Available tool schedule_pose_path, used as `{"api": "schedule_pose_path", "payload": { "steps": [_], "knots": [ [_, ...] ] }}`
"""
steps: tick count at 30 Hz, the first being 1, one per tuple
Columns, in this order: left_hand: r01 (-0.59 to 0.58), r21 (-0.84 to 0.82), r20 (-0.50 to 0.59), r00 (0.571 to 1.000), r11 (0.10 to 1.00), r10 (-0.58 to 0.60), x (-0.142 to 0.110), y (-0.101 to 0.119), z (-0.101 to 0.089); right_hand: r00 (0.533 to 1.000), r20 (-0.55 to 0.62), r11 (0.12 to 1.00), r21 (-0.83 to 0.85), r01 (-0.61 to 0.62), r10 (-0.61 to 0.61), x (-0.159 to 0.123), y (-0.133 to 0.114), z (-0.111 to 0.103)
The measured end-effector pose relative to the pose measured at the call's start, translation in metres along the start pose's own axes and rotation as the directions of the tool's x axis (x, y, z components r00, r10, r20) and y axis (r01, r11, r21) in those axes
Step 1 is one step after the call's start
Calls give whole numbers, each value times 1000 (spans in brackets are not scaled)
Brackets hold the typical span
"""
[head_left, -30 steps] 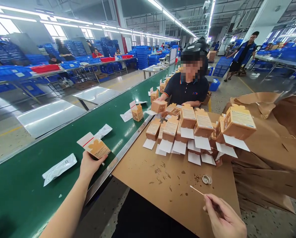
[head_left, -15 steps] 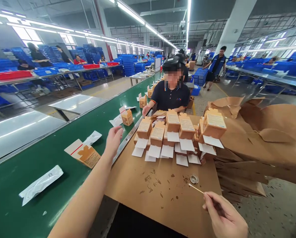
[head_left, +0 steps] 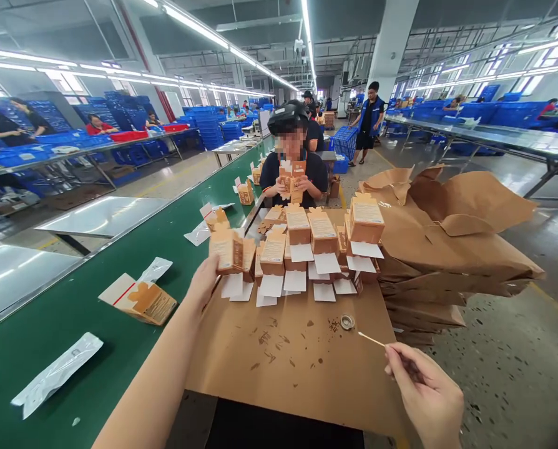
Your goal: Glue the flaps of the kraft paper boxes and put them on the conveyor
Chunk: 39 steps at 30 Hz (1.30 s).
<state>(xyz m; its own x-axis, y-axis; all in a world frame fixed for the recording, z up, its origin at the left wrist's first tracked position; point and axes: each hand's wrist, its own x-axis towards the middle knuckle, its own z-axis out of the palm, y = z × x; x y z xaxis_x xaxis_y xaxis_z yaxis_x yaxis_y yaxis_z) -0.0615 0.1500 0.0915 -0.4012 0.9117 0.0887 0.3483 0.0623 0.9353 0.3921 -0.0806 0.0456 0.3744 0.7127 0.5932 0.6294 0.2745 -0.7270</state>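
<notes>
Beside the green conveyor belt [head_left: 49, 312], two observers compare notes.

"Left hand [head_left: 203, 284]?"

"Raised at the edge of the cardboard sheet [head_left: 283, 368], its fingers closed against a kraft carton [head_left: 225, 251]. That carton is tilted and held clear of the sheet, at the near end of the rows."

"Right hand [head_left: 424, 393]?"

"Fingers pinched almost shut on a cotton swab [head_left: 372, 340], its tip pointing toward a small metal ring [head_left: 347, 322] but not touching it."

"Around them?"

"Upright cartons [head_left: 298, 227] stand in rows, with white slips [head_left: 272, 285] at their bases. A flattened carton with a red stripe [head_left: 138, 299] lies on the belt, and a stack of brown kraft flats [head_left: 442, 249] sits to the right. Opposite, a co-worker [head_left: 293, 162] holds up another carton [head_left: 292, 178] in both hands."
</notes>
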Motion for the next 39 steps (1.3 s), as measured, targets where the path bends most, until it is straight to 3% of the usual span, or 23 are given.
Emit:
{"api": "schedule_pose_path", "payload": {
  "steps": [3, 5, 8, 11, 14, 17, 22, 25, 28, 33, 36, 39],
  "knots": [
    [41, -206, -6, 999, 978, -43, -59, -19, -18, 998, 16, 996, -54, 68, -67, 5, 7, 7],
    [106, -338, 67, 994, 935, -88, -107, -36, -22, 994, 54, 993, -68, 99, -96, 6, 13, 16],
    [255, -327, 219, 957, 910, -190, -168, -57, -11, 992, 94, 992, -85, 97, -89, 6, 23, 32],
    [301, -287, 312, 927, 910, -208, -197, -64, 9, 991, 102, 990, -102, 96, -86, 5, 31, 43],
    [310, -301, 373, 909, 902, -188, -199, -62, 18, 988, 120, 989, -101, 111, -99, 8, 36, 49],
    [318, -294, 402, 897, 901, -185, -192, -65, 14, 986, 131, 989, -88, 119, -106, 13, 36, 48],
    [347, -271, 500, 848, 898, -177, -178, -75, 8, 987, 137, 996, -10, 89, -87, 2, 14, 48],
    [372, -269, 551, 816, 888, -175, -173, -77, 10, 966, 242, 994, 82, 68, -87, -24, -14, 66],
    [383, -272, 570, 803, 883, -173, -172, -76, 12, 917, 381, 983, 173, 55, -118, -52, -38, 97],
    [363, -298, 566, 812, 883, -143, -173, -80, 15, 859, 486, 973, 223, 52, -157, -71, -47, 132],
    [342, -302, 561, 818, 890, -125, -176, -82, 15, 855, 497, 973, 227, 40, -151, -67, -44, 127],
    [280, -277, 538, 838, 919, -93, -186, -83, 15, 864, 487, 975, 223, 16, -125, -58, -40, 103]
  ]
}}
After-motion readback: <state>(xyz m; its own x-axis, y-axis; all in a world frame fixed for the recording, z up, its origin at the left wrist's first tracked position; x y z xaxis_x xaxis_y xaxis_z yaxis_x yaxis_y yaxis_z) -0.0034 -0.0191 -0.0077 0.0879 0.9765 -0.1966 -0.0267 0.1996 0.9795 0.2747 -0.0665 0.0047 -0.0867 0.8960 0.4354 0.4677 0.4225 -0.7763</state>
